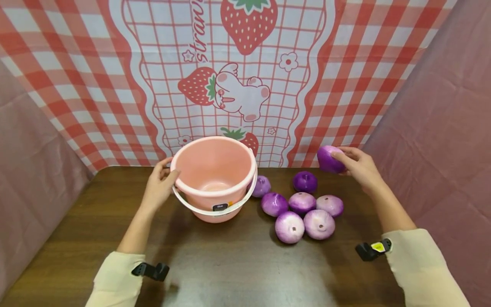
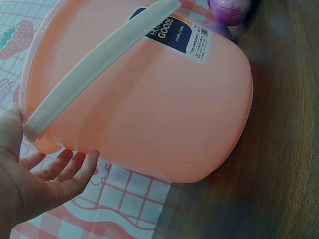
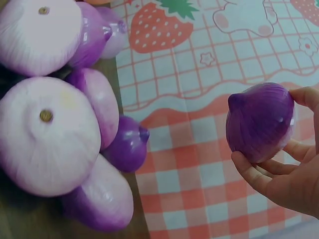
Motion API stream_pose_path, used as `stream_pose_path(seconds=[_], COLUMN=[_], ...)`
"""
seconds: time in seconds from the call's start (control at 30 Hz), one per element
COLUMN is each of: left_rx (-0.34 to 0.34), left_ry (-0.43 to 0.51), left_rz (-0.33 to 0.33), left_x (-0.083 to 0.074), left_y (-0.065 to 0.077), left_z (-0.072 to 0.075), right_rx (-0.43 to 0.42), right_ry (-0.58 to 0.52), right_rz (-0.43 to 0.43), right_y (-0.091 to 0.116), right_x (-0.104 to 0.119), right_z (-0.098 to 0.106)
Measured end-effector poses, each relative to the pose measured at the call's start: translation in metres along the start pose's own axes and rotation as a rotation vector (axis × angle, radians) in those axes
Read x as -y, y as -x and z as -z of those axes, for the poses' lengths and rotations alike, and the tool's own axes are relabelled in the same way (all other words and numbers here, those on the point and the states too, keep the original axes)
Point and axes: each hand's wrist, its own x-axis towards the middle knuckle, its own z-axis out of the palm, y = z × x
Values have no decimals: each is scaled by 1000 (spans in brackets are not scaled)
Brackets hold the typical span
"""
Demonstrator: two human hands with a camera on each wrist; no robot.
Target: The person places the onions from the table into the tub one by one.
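Observation:
A pink bucket with a white handle hanging down its front stands on the table, its inside bare. My left hand grips the bucket's left rim, thumb over the edge and fingers against the outer wall, as the left wrist view also shows. Raised at the right, my right hand holds a purple onion between thumb and fingers. In the right wrist view this onion has its pointed tip turned away from the palm. Several more purple and white onions lie grouped right of the bucket.
The brown wooden table meets a red-checked strawberry cloth hanging at its back edge. Pink drapes close off both sides. Black wrist cameras sit on both sleeves.

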Motion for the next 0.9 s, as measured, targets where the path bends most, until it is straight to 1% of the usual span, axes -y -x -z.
stream_pose_path(seconds=[0.2,0.33,0.57,0.73,0.9], left_rx=[-15,-26,-40,-48,-61], left_ry=[-9,0,13,38,50], left_rz=[3,5,6,20,42], left_x=[1,1,1,2,2], left_y=[1,0,0,0,-1], left_z=[0,-1,-3,-4,-6], right_rx=[14,19,33,46,51], right_ry=[3,-3,7,21,6], right_rz=[7,9,18,28,42], right_y=[-1,-1,-2,-3,-4], right_x=[10,15,18,20,24], right_z=[-9,-11,-15,-20,-23])
